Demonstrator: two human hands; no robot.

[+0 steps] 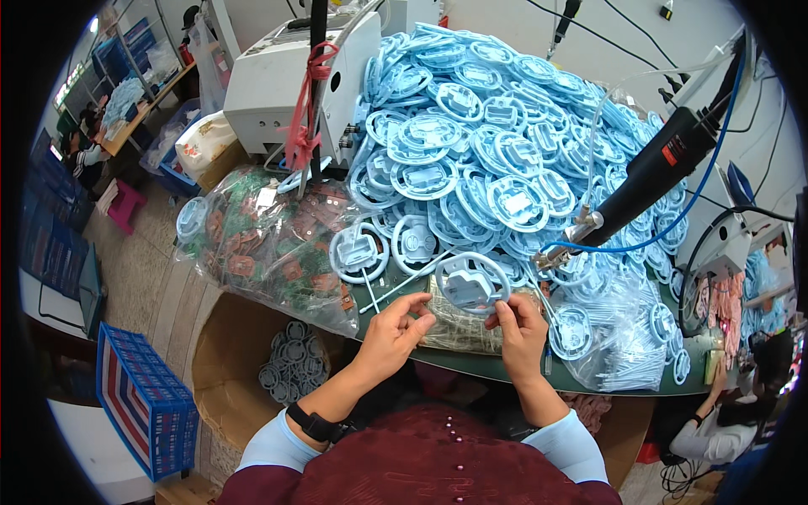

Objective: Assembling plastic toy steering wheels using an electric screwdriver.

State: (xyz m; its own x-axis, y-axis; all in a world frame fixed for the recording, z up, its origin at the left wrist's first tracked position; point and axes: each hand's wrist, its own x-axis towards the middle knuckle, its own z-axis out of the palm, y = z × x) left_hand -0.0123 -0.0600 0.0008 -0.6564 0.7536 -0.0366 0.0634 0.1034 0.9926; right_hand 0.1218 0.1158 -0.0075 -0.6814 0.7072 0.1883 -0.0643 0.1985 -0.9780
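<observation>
My right hand (pixel 522 331) pinches the lower right rim of a round light-blue plastic frame (pixel 470 290), with a block-shaped housing inside its ring. The frame is raised and tilted over the table's front edge. Just left of it, my left hand (pixel 391 337) is apart from the frame, thumb and forefinger curved with a gap and nothing visible between them. Beyond both hands rises a big heap of similar blue frames (pixel 505 135). Two of them, one a frame with a pale stick (pixel 360 252), lie close to my left hand. Under the held frame is a clear-wrapped bundle (pixel 454 324).
A black cylindrical power tool (pixel 665 168) with a blue hose slants in from the right. Left are a plastic bag of green and brown pieces (pixel 269 236) and a white machine (pixel 295 84). A bag of pale sticks (pixel 627 362) lies right. Below left stand a cardboard box (pixel 223 362) and blue crate (pixel 147 404).
</observation>
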